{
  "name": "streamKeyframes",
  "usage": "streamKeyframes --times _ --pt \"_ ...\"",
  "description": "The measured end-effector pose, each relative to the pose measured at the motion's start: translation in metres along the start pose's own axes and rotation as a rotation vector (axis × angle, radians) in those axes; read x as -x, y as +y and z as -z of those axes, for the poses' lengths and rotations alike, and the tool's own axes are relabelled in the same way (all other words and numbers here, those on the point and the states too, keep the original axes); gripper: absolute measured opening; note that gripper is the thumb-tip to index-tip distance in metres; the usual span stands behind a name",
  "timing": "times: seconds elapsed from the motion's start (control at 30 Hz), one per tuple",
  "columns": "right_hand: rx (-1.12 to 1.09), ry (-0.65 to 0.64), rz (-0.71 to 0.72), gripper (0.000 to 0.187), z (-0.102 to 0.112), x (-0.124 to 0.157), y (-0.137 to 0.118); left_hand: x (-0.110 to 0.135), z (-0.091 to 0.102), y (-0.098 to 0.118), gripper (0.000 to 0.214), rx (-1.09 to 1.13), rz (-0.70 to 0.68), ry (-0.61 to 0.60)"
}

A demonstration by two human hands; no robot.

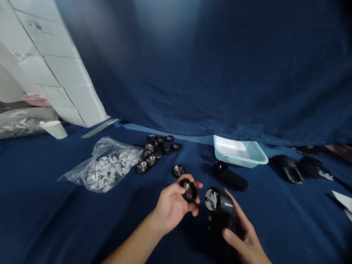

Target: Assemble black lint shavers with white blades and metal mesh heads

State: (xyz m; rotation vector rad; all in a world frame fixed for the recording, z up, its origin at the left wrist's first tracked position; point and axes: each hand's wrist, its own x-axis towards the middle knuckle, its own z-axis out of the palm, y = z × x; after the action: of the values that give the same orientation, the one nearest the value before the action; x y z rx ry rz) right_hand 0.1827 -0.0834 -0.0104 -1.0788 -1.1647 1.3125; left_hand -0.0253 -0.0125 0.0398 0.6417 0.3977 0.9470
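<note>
Pinching round cap (189,191) in left hand (171,207), right hand (245,236) gripping shaver body (223,217): blade (211,200) seated, cap not yet on.

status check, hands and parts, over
Left hand grips round mesh cap. Right hand holds black shaver body, white blade exposed. Loose cap on cloth just beyond.

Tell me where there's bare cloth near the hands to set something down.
Bare cloth lies left of the left hand, below the plastic bag. More opens right of the right hand, below the spare housings. Crowded: ahead of the hands, among the cap pile, loose cap and lying housing.
</note>
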Motion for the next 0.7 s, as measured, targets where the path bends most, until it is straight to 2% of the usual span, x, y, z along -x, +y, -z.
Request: streamKeyframes --times 0.1,0.17,0.23,0.33,0.4,0.5,0.7 --pt "0.054 -0.001 -0.020 0.089 0.001 0.000 -0.001 0.004 0.000 0.000 0.014 -0.225 -0.048 -0.024" --pt "0.073 -0.003 -0.027 0.089 0.002 0.000 -0.002 0.008 -0.002 0.002 0.012 -0.512 -0.138 -0.029" --pt "0.080 0.005 -0.012 0.088 0.003 0.000 -0.001 0.012 -0.005 0.007 0.019 -0.893 -0.267 -0.045" --pt "0.093 0.003 0.024 0.084 0.005 -0.001 0.002 0.017 -0.007 0.012 0.047 -1.479 -0.485 -0.134" --pt "0.115 -0.009 0.044 0.081 0.005 -0.001 0.003 0.018 -0.006 0.014 0.053 -1.724 -0.574 -0.214" --pt "0.141 -0.009 0.056 0.080 0.006 -0.002 0.004 0.017 -0.003 0.015 0.050 -1.869 -0.636 -0.246" --pt "0.106 -0.043 0.002 0.074 0.007 -0.002 0.000 0.014 -0.002 0.016 0.050 -1.929 -0.669 -0.267"
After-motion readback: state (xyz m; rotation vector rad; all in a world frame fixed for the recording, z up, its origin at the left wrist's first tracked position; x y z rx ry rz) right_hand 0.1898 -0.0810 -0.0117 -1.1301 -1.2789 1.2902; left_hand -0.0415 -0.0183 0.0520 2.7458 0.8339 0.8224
